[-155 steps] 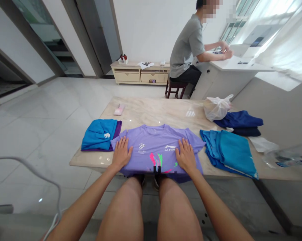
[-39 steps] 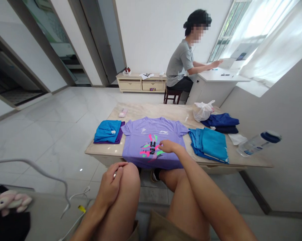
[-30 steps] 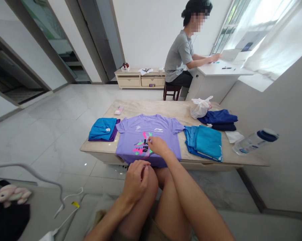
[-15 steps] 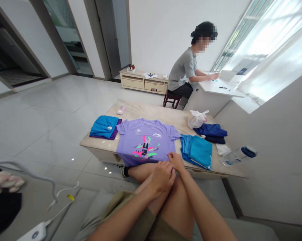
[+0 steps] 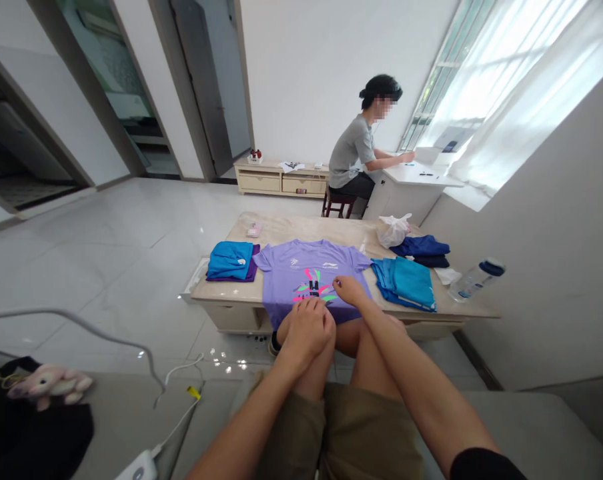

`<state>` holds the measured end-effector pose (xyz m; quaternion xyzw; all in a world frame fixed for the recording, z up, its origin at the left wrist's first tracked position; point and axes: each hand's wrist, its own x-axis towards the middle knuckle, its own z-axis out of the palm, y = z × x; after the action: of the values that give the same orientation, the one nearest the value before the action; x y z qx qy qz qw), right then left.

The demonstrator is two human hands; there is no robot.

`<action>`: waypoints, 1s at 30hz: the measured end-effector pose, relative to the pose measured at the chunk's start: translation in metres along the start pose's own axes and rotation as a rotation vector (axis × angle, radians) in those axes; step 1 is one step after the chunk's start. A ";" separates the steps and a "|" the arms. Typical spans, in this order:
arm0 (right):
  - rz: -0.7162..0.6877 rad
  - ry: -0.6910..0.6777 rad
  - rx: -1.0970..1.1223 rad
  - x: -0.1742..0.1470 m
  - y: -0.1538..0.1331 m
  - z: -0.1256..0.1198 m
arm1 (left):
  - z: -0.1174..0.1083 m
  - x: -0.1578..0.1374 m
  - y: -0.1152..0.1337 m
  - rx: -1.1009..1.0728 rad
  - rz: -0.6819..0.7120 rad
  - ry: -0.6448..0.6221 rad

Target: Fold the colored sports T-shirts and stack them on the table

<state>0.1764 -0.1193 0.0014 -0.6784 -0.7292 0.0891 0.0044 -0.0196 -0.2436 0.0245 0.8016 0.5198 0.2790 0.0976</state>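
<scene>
A purple T-shirt (image 5: 311, 263) with a bright pink, green and black print lies spread out on the low table, its hem hanging over the front edge. My left hand (image 5: 309, 328) rests on my left knee, fingers laid over it and holding nothing. Over the lower right part of the shirt is my right hand (image 5: 350, 292), its fingers curled in with nothing visible in them; whether it touches the cloth I cannot tell. Folded blue and purple clothes (image 5: 230, 260) sit left of the shirt, and folded light-blue clothes (image 5: 406, 281) lie to its right.
The low table (image 5: 231, 291) also bears a white plastic bag (image 5: 394, 231), dark-blue clothes (image 5: 424, 247) and a clear bottle (image 5: 476, 280). Beyond it, a person (image 5: 354, 147) sits at a white desk (image 5: 421, 177). A plush toy (image 5: 51, 385) and cables lie on the sofa at left.
My view has shifted. My hands, close together before, are now apart: the left lies on the left knee, the right has moved forward over the shirt. My knees have parted.
</scene>
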 end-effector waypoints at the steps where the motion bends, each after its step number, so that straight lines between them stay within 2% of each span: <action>1: 0.000 -0.005 -0.008 -0.002 -0.006 -0.002 | -0.009 -0.005 -0.009 -0.015 -0.017 0.004; 6: 0.004 -0.096 -0.083 -0.020 -0.021 -0.016 | -0.047 -0.024 -0.048 -0.103 -0.079 0.018; 10: 0.035 -0.193 -0.156 -0.024 -0.010 -0.043 | -0.061 -0.037 -0.066 -0.146 -0.102 0.059; 13: 0.083 -0.277 -0.201 -0.019 0.007 -0.060 | -0.066 -0.049 -0.069 -0.148 -0.129 0.073; 15: 0.101 -0.298 -0.239 -0.013 0.018 -0.063 | -0.066 -0.057 -0.072 -0.143 -0.168 0.075; 19: 0.061 -0.282 -0.306 0.008 0.031 -0.043 | -0.052 -0.061 -0.098 -0.286 -0.240 0.004; 22: 0.002 -0.271 -0.308 0.031 0.038 -0.020 | -0.027 -0.042 -0.137 -0.392 -0.361 -0.079; 24: -0.039 -0.246 -0.295 0.050 0.043 -0.006 | -0.006 -0.017 -0.167 -0.331 -0.403 -0.112; 27: -0.073 -0.197 -0.275 0.080 0.056 0.010 | 0.023 0.035 -0.205 -0.139 -0.341 -0.118; 30: -0.040 -0.096 -0.242 0.113 0.080 0.026 | 0.047 0.097 -0.236 0.043 -0.269 -0.094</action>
<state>0.2428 -0.0053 -0.0481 -0.6541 -0.7476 0.0330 -0.1104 -0.1484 -0.0475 -0.0863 0.7389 0.6231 0.2142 0.1412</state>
